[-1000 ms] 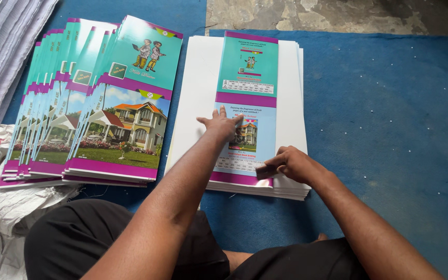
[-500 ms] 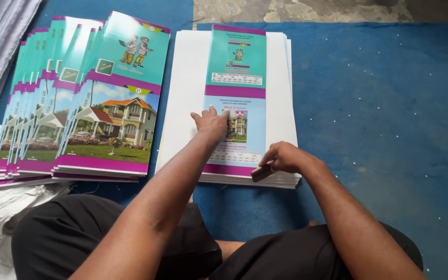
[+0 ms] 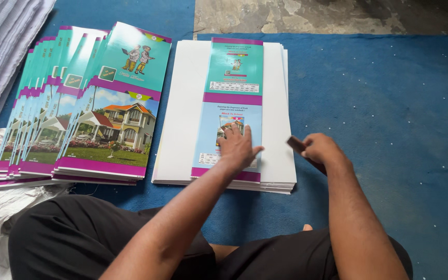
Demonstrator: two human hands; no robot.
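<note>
Head view, blue mat [image 3: 390, 129] over cracked concrete floor [image 3: 333, 15], left hand [image 3: 238, 148] flat on cover sheet [image 3: 232, 103], right hand [image 3: 321, 150] gripping dark tool [image 3: 295, 144]

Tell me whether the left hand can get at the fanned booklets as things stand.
Probably yes: the left hand lies flat on the printed sheet, holding nothing, and the fanned booklets sit right beside that stack, with nothing between them.
</note>
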